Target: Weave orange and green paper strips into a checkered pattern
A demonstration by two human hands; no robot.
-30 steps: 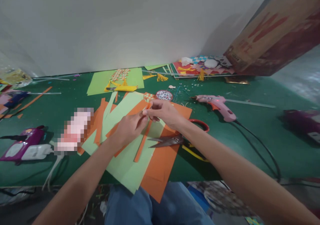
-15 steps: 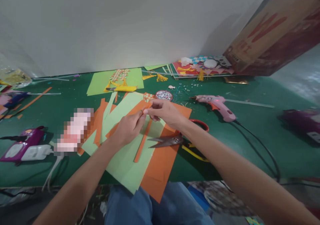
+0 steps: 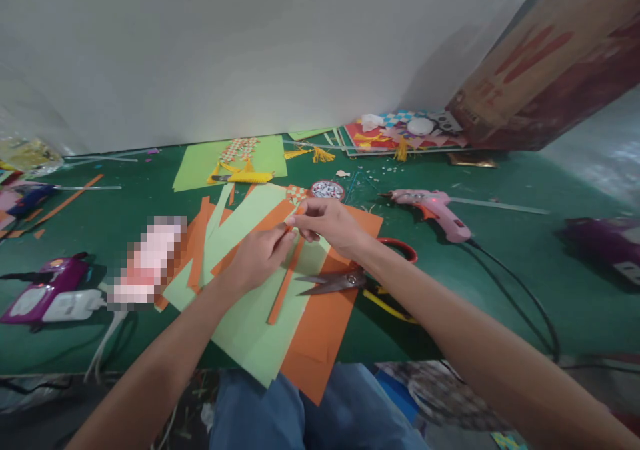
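Note:
My left hand (image 3: 263,253) and my right hand (image 3: 333,227) meet above the paper, fingertips pinched together. Between them is a small orange paper strip (image 3: 301,210), mostly covered by the fingers. Beneath lie pale green paper sheets (image 3: 250,343) and an orange paper sheet (image 3: 320,333). A narrow loose orange strip (image 3: 286,283) rests on the green sheet just below my hands. Scissors (image 3: 340,282) lie with blades parted under my right forearm. Just beyond my fingers sit a woven orange-and-white paper piece (image 3: 296,194) and a round dish of small bits (image 3: 327,190).
A pink glue gun (image 3: 435,211) lies to the right, its cord running to the table's front edge. At the back are a yellow cutter (image 3: 250,177), yellow tassels (image 3: 316,155) and a leaning box (image 3: 545,63). A purple power strip (image 3: 60,283) stands at left.
My fingers have shifted very slightly, and the small orange strip between them appears turned a little. Everything else on the table stays put.

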